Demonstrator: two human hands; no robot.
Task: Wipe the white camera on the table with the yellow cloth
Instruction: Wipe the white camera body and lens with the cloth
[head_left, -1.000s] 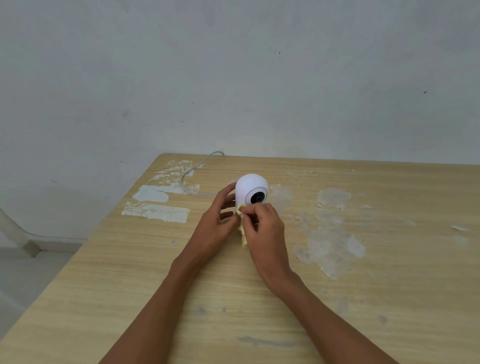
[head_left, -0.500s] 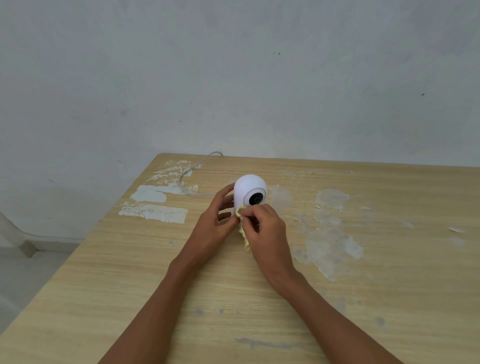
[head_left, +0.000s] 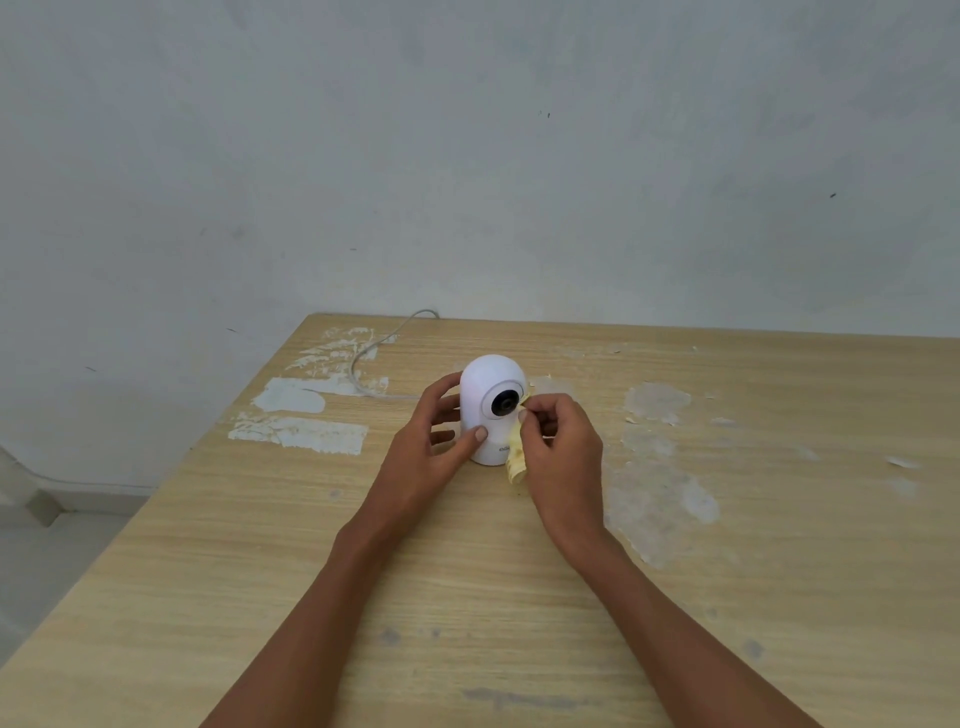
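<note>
No text can be read. The only marking is a small grey mark low on the front of the white camera (head_left: 491, 405), near the centre of the frame, just left of the yellow cloth (head_left: 516, 453). It is too small and blurred to make out, and partly covered by the cloth. The wooden table (head_left: 311, 545) and the wall (head_left: 467, 156) carry no lettering.

Soft, even, dim light; faint shadows, no glare, slight wide-angle bending at edges.
</note>
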